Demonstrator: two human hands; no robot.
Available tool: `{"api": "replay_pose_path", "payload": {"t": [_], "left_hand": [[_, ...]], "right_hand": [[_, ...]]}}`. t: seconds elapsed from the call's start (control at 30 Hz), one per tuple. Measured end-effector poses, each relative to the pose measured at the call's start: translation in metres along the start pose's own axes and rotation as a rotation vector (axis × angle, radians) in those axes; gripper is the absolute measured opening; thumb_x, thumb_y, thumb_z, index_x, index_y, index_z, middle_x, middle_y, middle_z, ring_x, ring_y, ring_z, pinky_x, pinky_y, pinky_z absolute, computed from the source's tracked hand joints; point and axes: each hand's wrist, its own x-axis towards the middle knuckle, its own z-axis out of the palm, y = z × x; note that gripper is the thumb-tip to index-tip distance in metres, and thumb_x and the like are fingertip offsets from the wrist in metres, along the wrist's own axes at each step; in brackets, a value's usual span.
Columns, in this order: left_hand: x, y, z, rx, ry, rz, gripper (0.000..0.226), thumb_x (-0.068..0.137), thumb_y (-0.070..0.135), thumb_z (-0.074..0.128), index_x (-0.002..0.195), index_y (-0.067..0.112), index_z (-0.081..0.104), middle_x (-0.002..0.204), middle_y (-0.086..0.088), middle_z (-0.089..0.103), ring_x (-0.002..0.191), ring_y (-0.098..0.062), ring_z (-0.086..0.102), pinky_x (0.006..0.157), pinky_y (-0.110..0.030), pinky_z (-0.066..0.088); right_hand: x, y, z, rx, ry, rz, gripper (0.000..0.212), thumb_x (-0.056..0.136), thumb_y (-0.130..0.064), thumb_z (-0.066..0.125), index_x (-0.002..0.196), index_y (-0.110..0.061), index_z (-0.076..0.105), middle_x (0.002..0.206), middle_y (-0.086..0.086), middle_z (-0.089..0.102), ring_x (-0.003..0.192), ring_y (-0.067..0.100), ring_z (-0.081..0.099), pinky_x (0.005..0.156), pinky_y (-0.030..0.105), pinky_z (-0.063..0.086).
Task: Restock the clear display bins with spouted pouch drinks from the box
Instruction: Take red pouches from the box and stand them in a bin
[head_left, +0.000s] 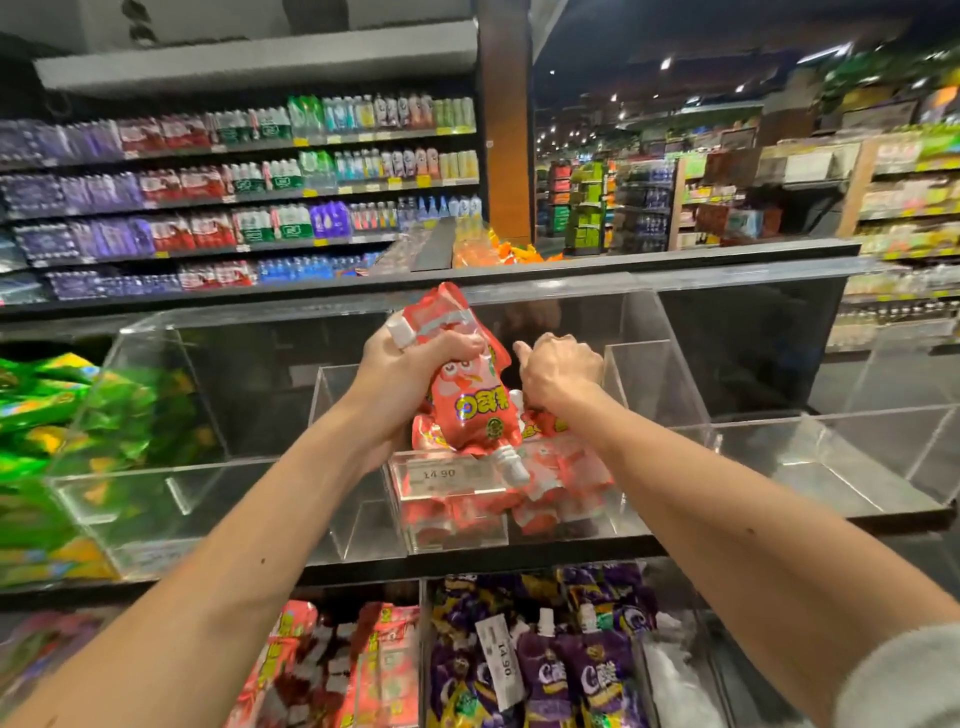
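Note:
My left hand (405, 371) grips a bunch of red spouted pouches (470, 395) above the middle clear bin (358, 525). White spout caps stick out above and below the bunch. My right hand (558, 371) is curled over the right side of the pouches, fingers down among them; what it grips is hidden. More red pouches (550, 486) lie in the bin behind a price tag (441, 474) reading 14.90. The box is out of sight.
Green pouches (47, 441) fill the clear bin at left. The clear bins at right (831, 457) hold nothing visible. On the lower shelf lie red pouches (332, 670) and purple pouches (561, 670). Shelves of bottled drinks stand behind.

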Motion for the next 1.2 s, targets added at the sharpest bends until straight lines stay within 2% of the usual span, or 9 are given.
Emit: {"api": "replay_pose_path", "payload": {"t": [0.13, 0.33, 0.5, 0.63, 0.7, 0.77, 0.9, 1.07, 1.2], "left_hand": [[0.0, -0.001, 0.002, 0.036, 0.029, -0.012, 0.055, 0.071, 0.014, 0.079, 0.12, 0.001, 0.058, 0.101, -0.023, 0.072, 0.089, -0.036, 0.072, 0.082, -0.057, 0.058], [-0.004, 0.002, -0.004, 0.015, 0.071, -0.044, 0.05, 0.079, 0.016, 0.076, 0.123, 0.001, 0.058, 0.106, -0.027, 0.071, 0.097, -0.043, 0.07, 0.089, -0.063, 0.054], [-0.005, 0.008, -0.001, -0.099, -0.028, -0.167, 0.08, 0.064, 0.036, 0.078, 0.131, -0.003, 0.058, 0.124, -0.028, 0.064, 0.117, -0.043, 0.061, 0.104, -0.056, 0.046], [-0.005, 0.005, 0.008, -0.079, -0.082, -0.188, 0.067, 0.074, 0.032, 0.074, 0.128, -0.004, 0.058, 0.125, -0.03, 0.062, 0.115, -0.045, 0.06, 0.105, -0.059, 0.044], [-0.002, 0.006, 0.011, -0.01, -0.033, -0.131, 0.036, 0.084, 0.023, 0.071, 0.113, 0.004, 0.066, 0.108, -0.023, 0.071, 0.095, -0.035, 0.07, 0.088, -0.052, 0.057], [0.004, 0.004, 0.009, 0.044, 0.027, -0.052, 0.038, 0.081, 0.019, 0.075, 0.117, 0.009, 0.065, 0.102, -0.013, 0.074, 0.081, -0.023, 0.074, 0.064, -0.036, 0.06], [0.007, 0.008, -0.001, 0.189, 0.13, 0.124, 0.027, 0.083, 0.016, 0.076, 0.108, 0.01, 0.069, 0.082, -0.003, 0.075, 0.068, -0.014, 0.073, 0.052, -0.023, 0.052], [0.016, 0.025, -0.01, 0.099, 0.243, 0.176, 0.02, 0.085, 0.023, 0.076, 0.101, 0.016, 0.067, 0.078, 0.0, 0.072, 0.066, -0.011, 0.071, 0.054, -0.026, 0.054], [0.019, 0.025, -0.004, -0.099, 0.167, 0.007, 0.013, 0.088, 0.029, 0.071, 0.094, 0.021, 0.062, 0.075, -0.002, 0.071, 0.064, -0.016, 0.069, 0.057, -0.032, 0.06]], "right_hand": [[0.004, 0.003, -0.012, 0.075, -0.162, -0.023, 0.051, 0.107, -0.04, 0.023, 0.141, -0.008, 0.045, 0.142, 0.021, 0.048, 0.131, 0.04, 0.046, 0.104, 0.044, 0.039], [-0.007, 0.006, -0.048, 0.435, -0.25, -0.267, 0.029, 0.098, -0.011, 0.048, 0.119, -0.004, 0.068, 0.115, 0.014, 0.068, 0.103, 0.027, 0.064, 0.079, 0.029, 0.051], [-0.037, 0.005, -0.077, 0.866, -0.702, -0.379, 0.024, 0.094, -0.016, 0.061, 0.118, -0.013, 0.065, 0.094, 0.004, 0.07, 0.079, 0.015, 0.065, 0.065, 0.03, 0.055], [-0.037, 0.013, -0.077, 0.745, -0.603, -0.354, 0.035, 0.093, -0.027, 0.069, 0.125, -0.014, 0.061, 0.1, 0.011, 0.075, 0.08, 0.021, 0.07, 0.074, 0.044, 0.058], [-0.036, 0.018, -0.078, 0.724, -0.556, -0.346, 0.036, 0.091, -0.03, 0.071, 0.122, -0.014, 0.063, 0.099, 0.011, 0.075, 0.082, 0.021, 0.073, 0.084, 0.045, 0.059], [-0.034, 0.021, -0.082, 0.707, -0.462, -0.323, 0.037, 0.091, -0.031, 0.07, 0.123, -0.013, 0.061, 0.1, 0.007, 0.073, 0.08, 0.018, 0.074, 0.08, 0.039, 0.061], [-0.032, 0.031, -0.083, 0.509, -0.292, -0.313, 0.036, 0.093, -0.032, 0.066, 0.123, -0.018, 0.054, 0.11, 0.005, 0.063, 0.091, 0.024, 0.071, 0.082, 0.048, 0.059], [-0.042, 0.035, -0.081, 0.525, -0.343, -0.39, 0.024, 0.102, -0.022, 0.053, 0.126, -0.026, 0.052, 0.1, 0.007, 0.064, 0.066, 0.022, 0.057, 0.053, 0.035, 0.046], [-0.048, 0.029, -0.072, 0.695, -0.522, -0.396, 0.02, 0.104, -0.019, 0.049, 0.118, -0.029, 0.06, 0.102, 0.009, 0.069, 0.076, 0.035, 0.067, 0.061, 0.041, 0.05]]}}
